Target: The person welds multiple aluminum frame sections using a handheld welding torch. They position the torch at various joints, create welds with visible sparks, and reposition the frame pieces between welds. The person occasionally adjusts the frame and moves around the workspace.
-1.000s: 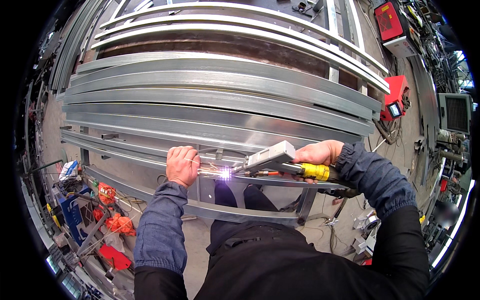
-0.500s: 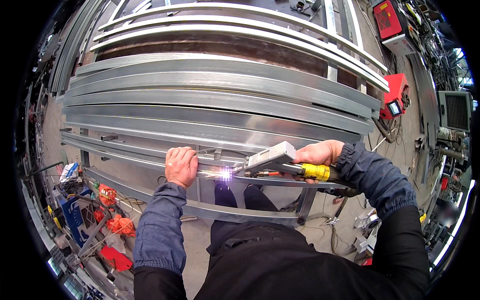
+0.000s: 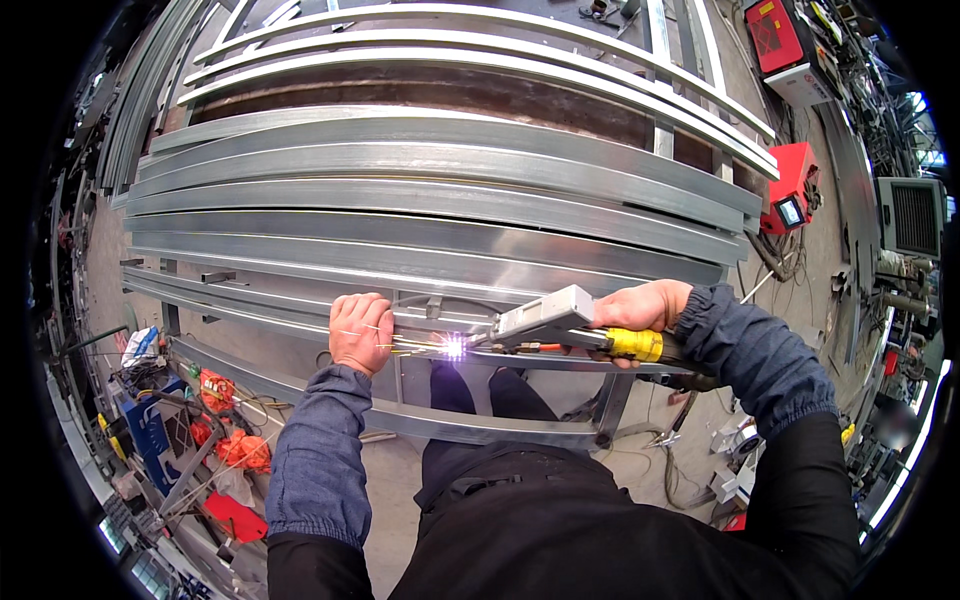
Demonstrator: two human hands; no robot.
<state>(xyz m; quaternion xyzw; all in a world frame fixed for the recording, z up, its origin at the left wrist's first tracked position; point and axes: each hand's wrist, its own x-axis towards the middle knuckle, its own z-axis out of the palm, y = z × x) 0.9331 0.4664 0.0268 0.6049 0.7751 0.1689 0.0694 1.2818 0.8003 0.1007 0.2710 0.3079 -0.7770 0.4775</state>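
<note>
Head view showed two bare hands and one welding torch, a grey, box-headed tool with a slim metal nozzle and a yellow grip section. The right hand was clamped around the torch's rear. The left hand lay over a narrow silver metal rail, fingers bent and close together; their tips were hidden, so how tightly they held cannot be told. Between the hands, at the nozzle's tip, burned one white-violet spot of light on the rail, throwing thin sparks leftward. Two blue-grey elastic-cuffed oversleeves covered the forearms.

Beyond the rail lay at least five broad silver steel beams, side by side, and past them three slim, pale metal bars. Two red-cased machines stood on the right, one with a small screen, the other near the top. Two orange-red bundles and one blue machine sat at the left.

Compared with half a second earlier, the spark streaks had lengthened and now crossed the left hand; then they had stopped short of it. The torch and right hand had shifted very slightly rightward.
</note>
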